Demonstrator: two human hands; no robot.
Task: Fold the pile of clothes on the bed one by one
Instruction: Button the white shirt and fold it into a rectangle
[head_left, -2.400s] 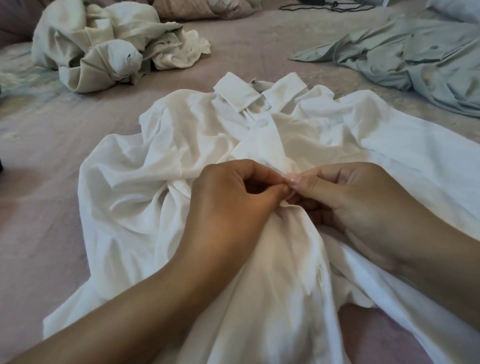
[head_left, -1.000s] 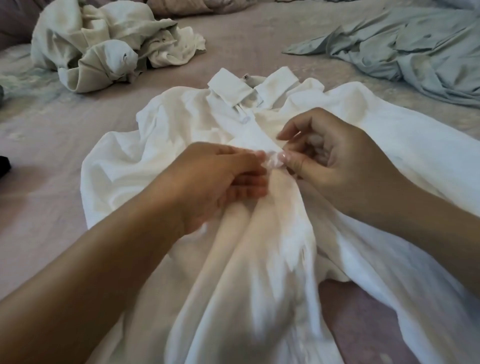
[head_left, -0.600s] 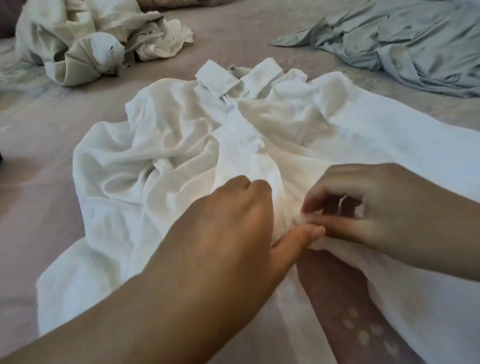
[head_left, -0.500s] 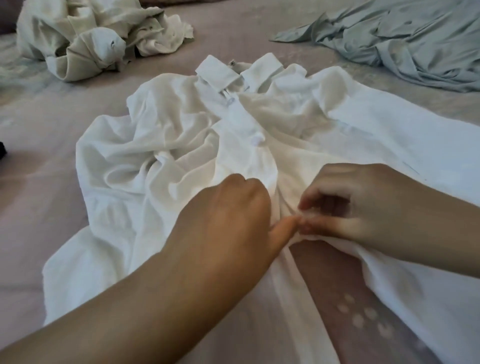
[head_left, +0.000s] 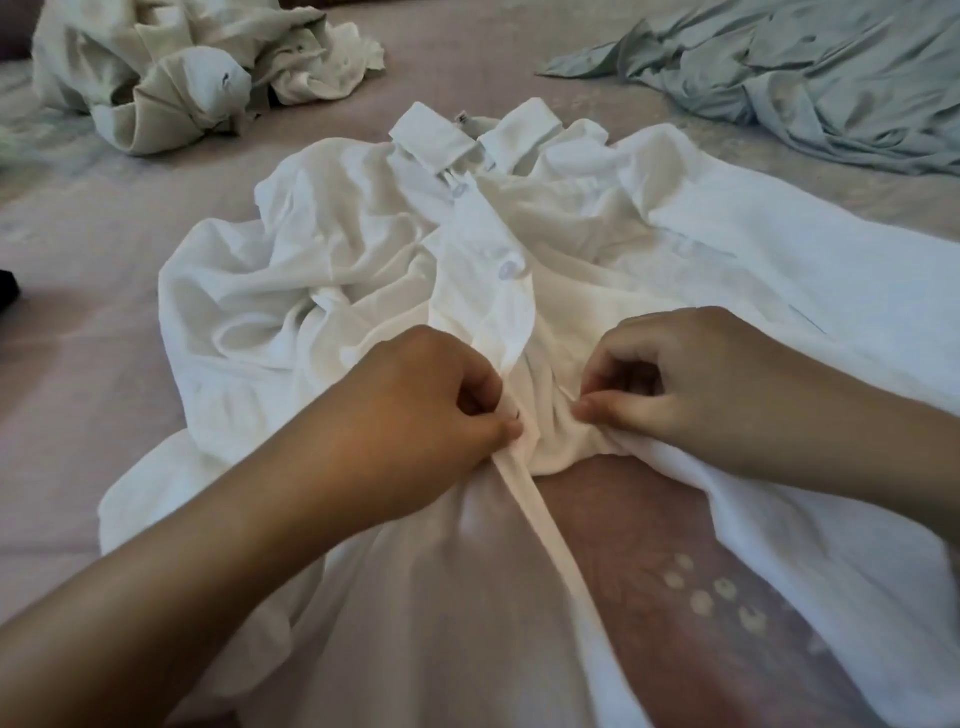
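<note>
A white button-up shirt (head_left: 322, 291) lies crumpled on the bed, collar at the far end, two buttons fastened near the top. My left hand (head_left: 415, 410) pinches the left edge of the shirt's front placket between thumb and fingers. My right hand (head_left: 675, 384) pinches the right front edge a short way across from it. Below my hands the shirt front hangs open and the bed cover shows through the gap.
A heap of cream clothes (head_left: 171, 78) sits at the far left of the mauve bed (head_left: 78, 322). A pale blue-grey garment (head_left: 810, 78) is spread at the far right. A dark object (head_left: 8, 291) shows at the left edge.
My hands moved down the placket from the upper buttons to a lower spot. They have drawn slightly apart, each still pinching its own edge of the shirt front.
</note>
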